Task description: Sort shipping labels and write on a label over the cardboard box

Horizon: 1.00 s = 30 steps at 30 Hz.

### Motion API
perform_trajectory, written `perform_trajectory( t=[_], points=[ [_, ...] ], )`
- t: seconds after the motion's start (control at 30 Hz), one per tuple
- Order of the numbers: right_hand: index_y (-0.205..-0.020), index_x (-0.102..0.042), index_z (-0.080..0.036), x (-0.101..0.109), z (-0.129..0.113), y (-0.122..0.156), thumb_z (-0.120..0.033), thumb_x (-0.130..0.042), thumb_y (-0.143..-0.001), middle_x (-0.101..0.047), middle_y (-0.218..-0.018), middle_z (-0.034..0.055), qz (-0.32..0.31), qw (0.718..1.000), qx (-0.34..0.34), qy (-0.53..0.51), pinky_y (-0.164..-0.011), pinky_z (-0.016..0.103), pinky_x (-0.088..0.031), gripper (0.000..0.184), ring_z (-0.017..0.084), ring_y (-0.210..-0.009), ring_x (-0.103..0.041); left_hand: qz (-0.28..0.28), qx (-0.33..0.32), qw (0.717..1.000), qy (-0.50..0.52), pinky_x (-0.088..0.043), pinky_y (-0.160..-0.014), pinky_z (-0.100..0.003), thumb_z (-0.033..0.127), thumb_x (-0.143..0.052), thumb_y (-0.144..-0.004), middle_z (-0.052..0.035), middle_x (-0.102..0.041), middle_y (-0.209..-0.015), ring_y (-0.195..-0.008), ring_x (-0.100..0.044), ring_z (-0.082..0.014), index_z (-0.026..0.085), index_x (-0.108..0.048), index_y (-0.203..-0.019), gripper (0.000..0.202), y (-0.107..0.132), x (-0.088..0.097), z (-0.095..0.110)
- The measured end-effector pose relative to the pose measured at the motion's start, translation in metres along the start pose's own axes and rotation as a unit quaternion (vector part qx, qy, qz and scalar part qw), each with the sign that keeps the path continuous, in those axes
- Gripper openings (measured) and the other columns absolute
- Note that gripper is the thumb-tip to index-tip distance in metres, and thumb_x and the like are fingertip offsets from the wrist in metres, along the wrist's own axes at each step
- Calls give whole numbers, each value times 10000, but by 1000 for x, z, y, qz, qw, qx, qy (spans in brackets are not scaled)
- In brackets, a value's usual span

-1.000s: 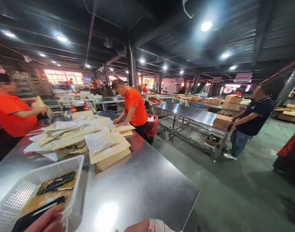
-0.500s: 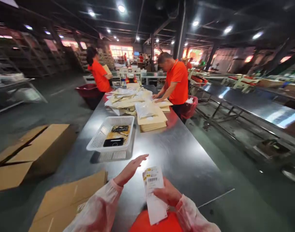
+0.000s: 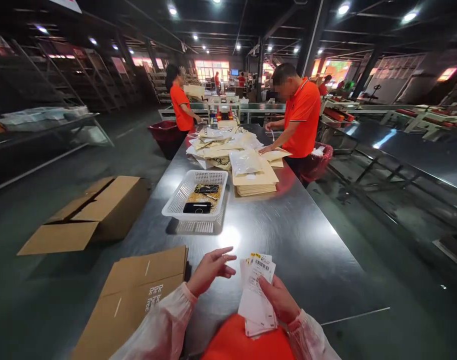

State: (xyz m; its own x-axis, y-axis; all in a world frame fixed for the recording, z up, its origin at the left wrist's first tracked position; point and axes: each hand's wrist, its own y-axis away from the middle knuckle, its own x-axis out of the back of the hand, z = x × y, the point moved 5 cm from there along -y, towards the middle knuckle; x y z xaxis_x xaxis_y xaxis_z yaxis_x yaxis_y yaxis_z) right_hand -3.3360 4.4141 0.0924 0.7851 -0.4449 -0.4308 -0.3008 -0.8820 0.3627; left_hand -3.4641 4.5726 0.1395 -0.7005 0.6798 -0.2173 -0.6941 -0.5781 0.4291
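Note:
A small stack of white printed labels (image 3: pixel 256 300) with barcodes and yellow corners is in my right hand (image 3: pixel 283 299), its thumb across the top sheet. The sheets are slightly fanned, held upright in front of my body. To the left of them my left hand (image 3: pixel 212 270) hovers over the metal table, fingers apart and holding nothing. Beside my left forearm lies a pile of flat brown cardboard (image 3: pixel 149 285) with white lettering, partly covered by my sleeve.
A white plastic basket (image 3: pixel 170 207) holding a black phone stands mid-table. Behind it are stacked padded envelopes (image 3: pixel 256 186) and a heap of mailing bags (image 3: pixel 221 145). Two co-workers in orange shirts stand at the far end. An open carton (image 3: pixel 116 210) is at left.
My view has swung left and the surroundings have shifted right. The labels have spread apart slightly in my right hand. My left hand's fingers have opened more.

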Motion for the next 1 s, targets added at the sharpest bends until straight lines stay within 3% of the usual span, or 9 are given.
perform_trajectory(
  t=[0.07,0.17,0.4,0.57,0.67,0.73,0.8,0.9,1.0],
  points=[
    [-1105,-630,-185,-1,1,-2,-583,-775,-696,-721,-965,69,-4,1000,-1,-2,-791,354,-503,589,191,-800,-663,55,-7,998,10,-523,-776,-374,424,-692,-772,-213,-586,-1330,-801,-709,-213,122,-486,-1360,692,3,-2,-8],
    [-1134,-627,-192,-7,2,-5,-575,-767,-711,-721,-1022,87,-23,1000,3,0,-819,371,-505,588,213,-860,-672,66,-43,996,30,-488,-928,-396,562,-541,-858,-140,-453,-1487,-1189,-594,-249,218,-397,-1435,687,7,-16,-12],
    [-1135,-634,-172,-21,-6,-4,-568,-785,-692,-698,-1116,125,-51,998,12,32,-909,413,-478,613,253,-968,-658,2,-218,955,-200,-260,-1187,-438,660,-489,-845,-126,-596,-1355,-1345,-443,-277,180,-737,-1072,586,18,-38,9],
    [-1121,-619,-168,-21,-5,-3,-577,-802,-660,-712,-1041,125,-39,998,-3,38,-886,445,-490,643,273,-932,-670,42,-145,987,-52,-327,-1155,-430,513,-578,-823,-121,-468,-1484,-1358,-444,-269,175,-539,-1358,634,17,-16,-1],
    [-1118,-592,-183,-15,-6,-4,-593,-802,-649,-708,-1075,121,-4,999,-4,47,-881,447,-500,658,275,-944,-670,41,-42,998,26,-533,-894,-411,446,-662,-736,-195,-511,-1425,-1083,-658,-290,124,-590,-1261,620,13,-3,-17],
    [-1104,-584,-178,-12,-6,-5,-617,-807,-620,-703,-1099,134,15,998,-3,60,-887,456,-501,690,291,-967,-666,54,-11,998,21,-556,-699,-368,460,-706,-707,-228,-559,-1346,-818,-716,-245,99,-589,-1239,653,13,5,-22],
    [-1107,-574,-177,-10,-3,-8,-640,-810,-590,-696,-1116,149,34,997,-2,69,-887,472,-502,734,310,-975,-663,85,-6,996,8,-537,-663,-339,492,-769,-654,-238,-555,-1335,-811,-709,-236,97,-528,-1296,791,13,12,-25],
    [-1139,-568,-182,-8,4,-15,-653,-795,-599,-686,-1136,161,39,996,15,76,-898,488,-501,752,333,-1004,-655,81,22,996,17,-524,-725,-342,552,-829,-552,-219,-474,-1426,-1161,-590,-322,142,-504,-1289,903,10,-1,-35],
    [-1160,-598,-192,-6,6,-27,-645,-720,-701,-680,-1152,151,20,991,52,122,-962,490,-477,657,341,-1083,-627,-3,-6,993,118,-518,-805,-387,661,-786,-563,-196,-600,-1277,-1166,-583,-333,163,-558,-1145,799,-5,-38,-44]
  ],
)
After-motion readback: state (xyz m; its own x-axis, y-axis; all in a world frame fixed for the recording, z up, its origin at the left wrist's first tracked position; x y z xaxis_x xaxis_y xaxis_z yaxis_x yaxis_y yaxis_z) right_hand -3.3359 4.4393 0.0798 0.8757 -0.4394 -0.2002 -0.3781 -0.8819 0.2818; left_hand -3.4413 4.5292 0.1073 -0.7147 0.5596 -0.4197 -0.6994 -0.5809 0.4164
